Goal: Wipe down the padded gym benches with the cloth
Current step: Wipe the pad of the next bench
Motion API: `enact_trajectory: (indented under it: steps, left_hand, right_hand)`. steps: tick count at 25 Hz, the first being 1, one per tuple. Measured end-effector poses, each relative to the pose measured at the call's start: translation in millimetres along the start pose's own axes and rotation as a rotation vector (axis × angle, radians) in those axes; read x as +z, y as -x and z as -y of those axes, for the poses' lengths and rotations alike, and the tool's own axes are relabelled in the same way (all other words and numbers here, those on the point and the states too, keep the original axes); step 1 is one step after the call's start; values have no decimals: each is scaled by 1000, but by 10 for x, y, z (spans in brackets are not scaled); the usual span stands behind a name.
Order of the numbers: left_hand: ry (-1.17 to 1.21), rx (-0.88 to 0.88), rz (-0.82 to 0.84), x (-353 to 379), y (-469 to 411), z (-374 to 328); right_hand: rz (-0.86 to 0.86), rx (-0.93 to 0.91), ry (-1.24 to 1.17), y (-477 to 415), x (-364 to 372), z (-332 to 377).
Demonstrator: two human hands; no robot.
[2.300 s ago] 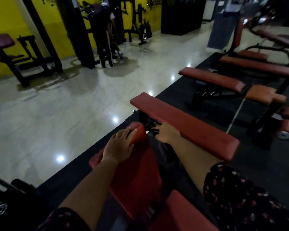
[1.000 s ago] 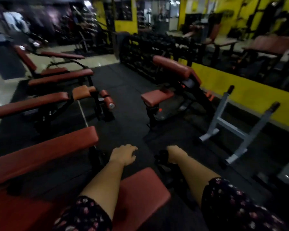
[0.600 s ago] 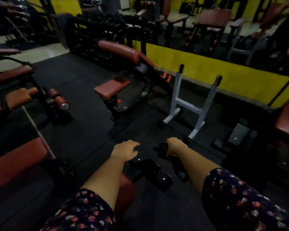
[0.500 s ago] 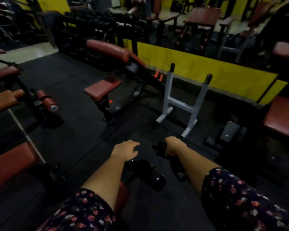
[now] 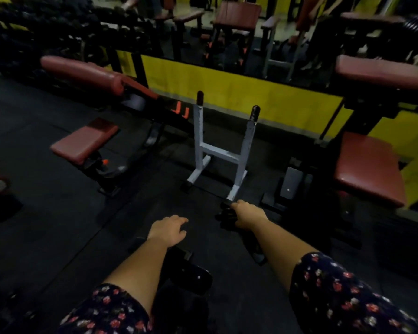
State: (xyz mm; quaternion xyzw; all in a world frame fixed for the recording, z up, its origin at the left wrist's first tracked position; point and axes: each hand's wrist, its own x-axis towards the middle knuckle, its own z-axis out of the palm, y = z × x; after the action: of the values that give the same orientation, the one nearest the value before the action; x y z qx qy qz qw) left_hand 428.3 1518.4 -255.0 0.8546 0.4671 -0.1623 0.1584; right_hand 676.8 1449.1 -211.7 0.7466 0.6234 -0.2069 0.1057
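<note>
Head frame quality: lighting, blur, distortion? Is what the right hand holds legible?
Head view: dim and underexposed; the dark object gripped by the right hand merges into the black floor, so unidentifiable; far benches along the top are smeared; wide-angle bowing at the edges; white rack reads clearly.

White H-shaped metal bar stand (image 5: 221, 153) at centre, upright on black rubber floor (image 5: 46, 213). Yellow low wall band (image 5: 251, 92) at 12 o'clock. Dark dumbbell rack (image 5: 34, 27) at 10 o'clock, blurred.
</note>
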Motion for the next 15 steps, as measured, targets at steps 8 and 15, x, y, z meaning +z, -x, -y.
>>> enact_trajectory:
  steps: [8,15]
  left_hand:
    - [32,97,-96,-866,-1170,-80]
    - [-106,220,-98,-1219,-1812,-324]
  right_hand:
    - [-69,87,4,-712,-727,-361]
    - [-91,127,-49,-1172,-769,-693]
